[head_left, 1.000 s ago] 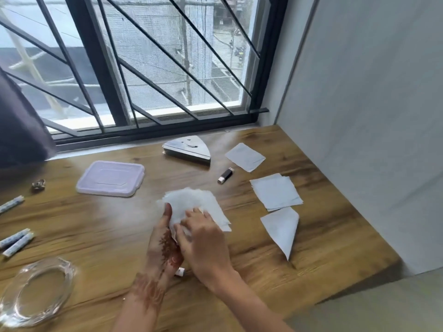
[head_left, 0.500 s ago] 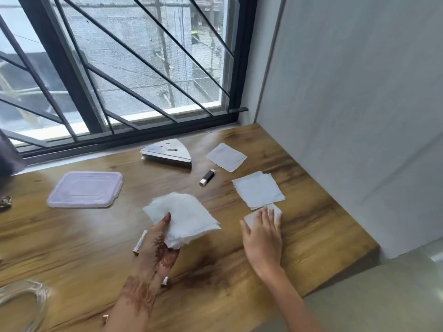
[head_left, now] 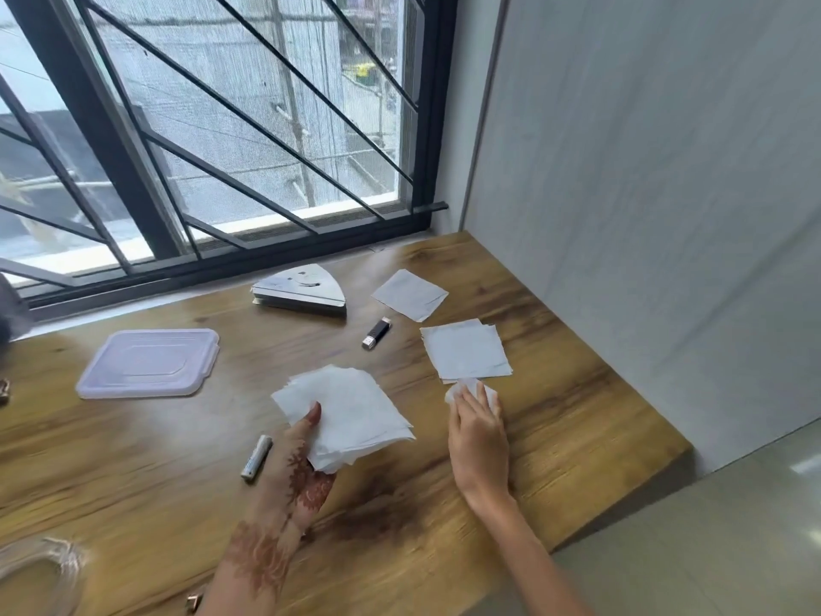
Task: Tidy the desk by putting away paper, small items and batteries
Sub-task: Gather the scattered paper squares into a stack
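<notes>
My left hand (head_left: pixel 302 464) holds a stack of white paper squares (head_left: pixel 346 411) just above the wooden desk (head_left: pixel 577 437), thumb on top. My right hand (head_left: pixel 477 433) lies flat on the desk with its fingers on a crumpled white paper (head_left: pixel 466 388), which is mostly hidden under them. Beyond that paper lies another pile of white squares (head_left: pixel 464 351), and a single square (head_left: pixel 409 294) sits further back. A battery (head_left: pixel 256 457) lies on the desk just left of my left hand.
A black USB stick (head_left: pixel 376 333) lies between the papers. A metal wedge-shaped holder (head_left: pixel 302 290) sits near the window. A translucent plastic lid (head_left: pixel 149 362) is at the left, a glass dish (head_left: pixel 40 571) at the bottom left. The desk ends at the wall on the right.
My right hand left the stack and reached right onto the folded paper, which now crumples under its fingers. My left hand kept the stack. The view swung to the right.
</notes>
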`<act>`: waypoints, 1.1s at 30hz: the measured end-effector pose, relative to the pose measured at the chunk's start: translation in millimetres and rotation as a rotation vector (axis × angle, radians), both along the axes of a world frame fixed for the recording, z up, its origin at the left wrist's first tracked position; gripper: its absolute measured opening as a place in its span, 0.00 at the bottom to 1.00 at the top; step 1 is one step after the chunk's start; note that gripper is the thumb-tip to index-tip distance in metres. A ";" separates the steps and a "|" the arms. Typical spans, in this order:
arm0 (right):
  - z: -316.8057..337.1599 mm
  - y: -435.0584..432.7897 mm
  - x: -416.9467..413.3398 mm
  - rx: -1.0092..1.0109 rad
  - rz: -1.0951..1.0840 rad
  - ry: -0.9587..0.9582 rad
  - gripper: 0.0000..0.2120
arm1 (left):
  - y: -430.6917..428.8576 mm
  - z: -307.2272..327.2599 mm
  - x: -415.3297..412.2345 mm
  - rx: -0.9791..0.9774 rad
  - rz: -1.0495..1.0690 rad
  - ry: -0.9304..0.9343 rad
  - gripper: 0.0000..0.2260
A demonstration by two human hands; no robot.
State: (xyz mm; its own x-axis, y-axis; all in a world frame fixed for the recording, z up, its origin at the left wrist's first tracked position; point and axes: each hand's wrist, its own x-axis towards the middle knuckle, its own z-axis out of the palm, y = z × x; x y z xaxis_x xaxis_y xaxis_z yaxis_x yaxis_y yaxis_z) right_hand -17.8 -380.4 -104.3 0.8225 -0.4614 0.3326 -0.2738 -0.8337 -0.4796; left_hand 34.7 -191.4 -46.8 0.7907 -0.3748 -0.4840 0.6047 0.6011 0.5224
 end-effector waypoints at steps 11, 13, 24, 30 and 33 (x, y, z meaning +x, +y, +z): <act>47.8 60.9 -0.8 -0.081 0.689 -0.243 0.17 | -1.9 14.7 -8.0 -0.133 -0.111 -0.035 0.24; 40.5 65.6 -1.2 -0.138 0.755 -0.178 0.16 | 0.5 17.7 -8.8 -0.162 -0.110 -0.034 0.24; 49.9 47.4 8.0 0.013 0.706 -0.053 0.29 | 2.4 19.1 -9.3 -0.075 -0.044 0.038 0.15; 23.2 -33.6 45.5 -0.102 0.387 0.261 0.48 | 3.8 19.6 -7.6 -0.040 0.009 0.016 0.14; 10.9 -58.2 53.9 -0.176 0.373 0.489 0.37 | 5.6 20.9 -7.6 -0.014 -0.008 0.006 0.15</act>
State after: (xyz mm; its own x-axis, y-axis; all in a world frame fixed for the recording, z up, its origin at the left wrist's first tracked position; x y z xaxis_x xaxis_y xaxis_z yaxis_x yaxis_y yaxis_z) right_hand 36.2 -438.6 -93.4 0.9931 -0.0876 -0.0774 -0.1027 -0.9701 -0.2198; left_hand 27.1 -185.8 -25.9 0.7851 -0.3874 -0.4833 0.6123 0.6035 0.5108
